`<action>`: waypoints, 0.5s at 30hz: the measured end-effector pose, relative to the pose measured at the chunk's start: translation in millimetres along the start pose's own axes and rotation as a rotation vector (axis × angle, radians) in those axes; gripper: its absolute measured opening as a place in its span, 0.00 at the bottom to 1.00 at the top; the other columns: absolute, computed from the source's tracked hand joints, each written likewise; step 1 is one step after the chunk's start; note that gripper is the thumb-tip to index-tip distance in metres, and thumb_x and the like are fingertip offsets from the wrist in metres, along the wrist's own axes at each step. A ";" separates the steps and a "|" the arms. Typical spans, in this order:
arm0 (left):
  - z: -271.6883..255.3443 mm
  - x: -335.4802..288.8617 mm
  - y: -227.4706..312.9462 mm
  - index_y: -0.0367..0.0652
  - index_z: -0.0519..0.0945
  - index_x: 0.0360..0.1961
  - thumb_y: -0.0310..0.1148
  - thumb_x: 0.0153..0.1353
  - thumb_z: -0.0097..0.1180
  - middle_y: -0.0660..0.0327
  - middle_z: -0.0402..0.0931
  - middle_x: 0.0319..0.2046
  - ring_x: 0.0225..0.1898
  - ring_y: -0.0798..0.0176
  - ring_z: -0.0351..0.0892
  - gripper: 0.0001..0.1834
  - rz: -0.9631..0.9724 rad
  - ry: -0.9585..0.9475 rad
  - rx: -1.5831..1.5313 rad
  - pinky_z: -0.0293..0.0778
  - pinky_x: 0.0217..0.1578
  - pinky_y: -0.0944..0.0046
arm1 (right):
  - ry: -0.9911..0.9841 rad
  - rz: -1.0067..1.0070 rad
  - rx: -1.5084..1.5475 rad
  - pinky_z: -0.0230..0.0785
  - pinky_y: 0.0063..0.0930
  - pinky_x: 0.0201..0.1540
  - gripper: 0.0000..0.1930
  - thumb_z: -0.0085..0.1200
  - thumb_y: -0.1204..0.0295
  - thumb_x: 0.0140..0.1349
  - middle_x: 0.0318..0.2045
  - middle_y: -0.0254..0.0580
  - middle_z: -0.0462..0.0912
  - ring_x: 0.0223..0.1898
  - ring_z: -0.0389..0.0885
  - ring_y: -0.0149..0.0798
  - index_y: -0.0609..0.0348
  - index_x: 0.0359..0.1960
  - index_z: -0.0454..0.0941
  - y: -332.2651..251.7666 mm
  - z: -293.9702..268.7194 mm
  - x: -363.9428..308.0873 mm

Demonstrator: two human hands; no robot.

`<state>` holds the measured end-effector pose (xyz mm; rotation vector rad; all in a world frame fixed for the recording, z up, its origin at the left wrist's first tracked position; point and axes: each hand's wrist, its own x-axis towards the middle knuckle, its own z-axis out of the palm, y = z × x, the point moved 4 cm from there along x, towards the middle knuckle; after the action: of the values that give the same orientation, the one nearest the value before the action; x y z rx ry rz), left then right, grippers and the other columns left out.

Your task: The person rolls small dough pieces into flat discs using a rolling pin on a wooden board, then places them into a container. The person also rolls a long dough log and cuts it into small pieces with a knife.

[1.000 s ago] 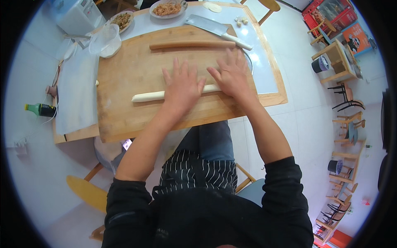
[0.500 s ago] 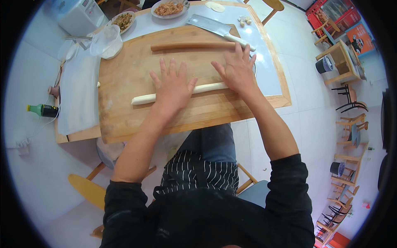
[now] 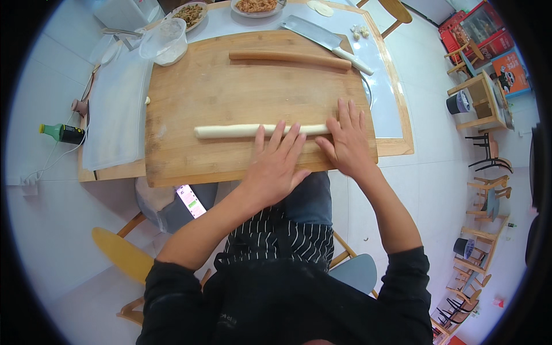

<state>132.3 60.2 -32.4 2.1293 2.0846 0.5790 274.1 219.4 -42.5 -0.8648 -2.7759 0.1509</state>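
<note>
Landmark: large wooden cutting board (image 3: 230, 86). On its far part lies a long wooden rolling pin (image 3: 289, 56), lengthwise. A steel cleaver with a pale handle (image 3: 328, 40) lies just beyond the board's far right corner. A clear plastic tub of white flour (image 3: 164, 43) sits at the far left corner. A white cloth sheet (image 3: 118, 112) lies spread left of the board. Further left, a green-capped dark bottle (image 3: 62, 133) lies on its side. Two dishes of chopped food (image 3: 256, 6) stand beyond the board. Small pale dough pieces (image 3: 360, 31) lie right of the cleaver.

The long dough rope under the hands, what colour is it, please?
Pale cream long dough rope, clearest in the head view.
</note>
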 end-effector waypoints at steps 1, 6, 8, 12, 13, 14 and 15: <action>-8.6 -4.6 -2.1 0.39 0.69 0.74 0.52 0.73 0.58 0.44 0.66 0.75 0.78 0.39 0.60 0.37 0.005 -0.004 -0.043 0.48 0.75 0.27 | -0.051 0.003 -0.033 0.42 0.72 0.77 0.27 0.56 0.46 0.72 0.75 0.71 0.62 0.79 0.53 0.74 0.57 0.58 0.81 -0.1 -7.2 -6.5; -60.4 29.9 -66.9 0.39 0.75 0.68 0.46 0.75 0.54 0.45 0.76 0.67 0.72 0.36 0.68 0.28 -0.190 0.345 -0.146 0.55 0.72 0.26 | 0.269 -0.033 0.062 0.48 0.74 0.74 0.24 0.58 0.48 0.71 0.73 0.67 0.68 0.77 0.57 0.74 0.56 0.55 0.84 -20.4 -42.2 49.0; -56.7 54.9 -94.1 0.42 0.76 0.68 0.45 0.75 0.53 0.45 0.74 0.69 0.73 0.35 0.66 0.26 -0.277 0.337 -0.023 0.55 0.72 0.26 | 0.309 -0.017 0.113 0.48 0.79 0.72 0.24 0.58 0.48 0.71 0.73 0.64 0.69 0.76 0.58 0.75 0.55 0.56 0.85 -39.8 -29.6 80.5; -30.0 51.2 -107.9 0.44 0.77 0.67 0.44 0.75 0.52 0.46 0.70 0.72 0.76 0.33 0.62 0.25 -0.326 0.225 0.138 0.53 0.73 0.25 | 0.322 0.031 0.124 0.42 0.83 0.73 0.26 0.58 0.45 0.70 0.74 0.63 0.67 0.77 0.55 0.76 0.53 0.55 0.86 -89.9 15.8 97.2; -27.2 36.3 -104.9 0.45 0.76 0.69 0.43 0.74 0.52 0.46 0.68 0.73 0.77 0.33 0.59 0.26 -0.313 0.192 0.094 0.52 0.73 0.24 | 0.213 0.060 0.181 0.41 0.83 0.74 0.26 0.58 0.44 0.69 0.74 0.62 0.67 0.77 0.55 0.76 0.53 0.54 0.86 -93.5 24.5 84.9; -21.4 16.7 -102.7 0.46 0.75 0.70 0.42 0.73 0.53 0.46 0.66 0.75 0.78 0.33 0.57 0.27 -0.398 0.048 0.050 0.50 0.74 0.24 | 0.087 0.098 0.245 0.39 0.83 0.74 0.27 0.57 0.43 0.69 0.74 0.62 0.67 0.77 0.54 0.76 0.53 0.53 0.86 -97.8 31.4 71.3; -22.2 -3.8 -87.6 0.47 0.73 0.72 0.43 0.73 0.54 0.47 0.65 0.76 0.79 0.33 0.56 0.29 -0.275 0.069 0.133 0.48 0.74 0.23 | 0.118 0.031 0.224 0.39 0.83 0.74 0.26 0.59 0.44 0.67 0.74 0.62 0.66 0.78 0.54 0.76 0.53 0.52 0.85 -101.5 27.6 51.2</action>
<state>42.4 57.1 -42.0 1.8593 2.4611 0.4986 170.8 164.4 -42.8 -0.8313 -2.5756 0.3938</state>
